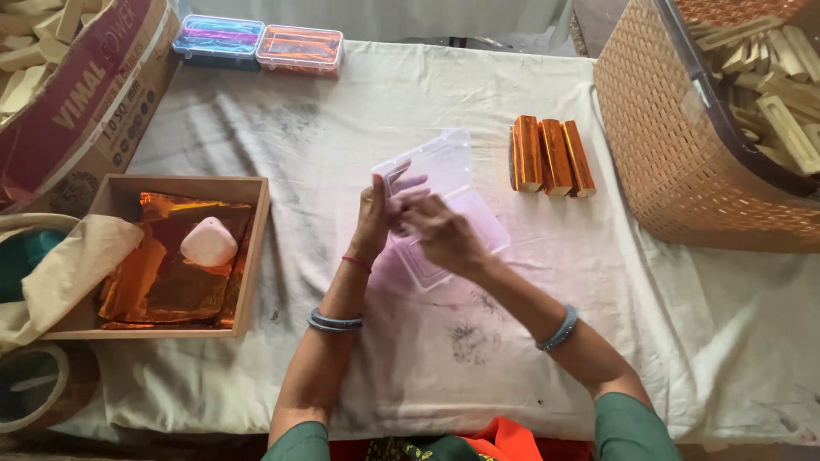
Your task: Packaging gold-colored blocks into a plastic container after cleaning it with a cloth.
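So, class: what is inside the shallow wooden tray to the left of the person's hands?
The shallow wooden tray holds crinkled orange metallic foil sheets with a pale pink rounded block on top. The foil covers the tray's floor, so anything beneath is hidden.

A brown cardboard carton with a maroon printed panel stands far left; two clear plastic boxes, blue and orange, sit at the far edge.

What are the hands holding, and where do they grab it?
Both hands hold an open clear plastic box. The left hand grips its near left edge; the right hand lies over its lower half. The exact finger hold cannot be told.
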